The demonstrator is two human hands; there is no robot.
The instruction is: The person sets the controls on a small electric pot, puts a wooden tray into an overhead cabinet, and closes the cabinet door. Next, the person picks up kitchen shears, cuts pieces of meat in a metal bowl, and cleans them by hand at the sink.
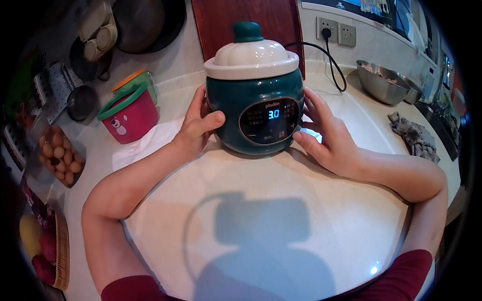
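A dark green electric stew pot (226, 103) stands upright on the counter in front of me. Its white lid (256, 54) with a green knob sits on top, and the round black control panel (270, 121) shows a lit blue "3.0". My left hand (196, 128) is wrapped round the pot's left side, thumb against the front and fingers partly hidden behind. On the opposite side my right hand (329, 135) cups the pot, its thumb near the lower right edge of the panel. The pot's back is hidden.
A black cord runs behind the pot to a wall socket (327, 29). Steel bowls (382, 83) and a crumpled cloth (414, 136) lie right. Leftward are a pink tub (131, 118), a box of eggs (60, 156), a wicker basket (61, 251) and hanging pans (138, 22).
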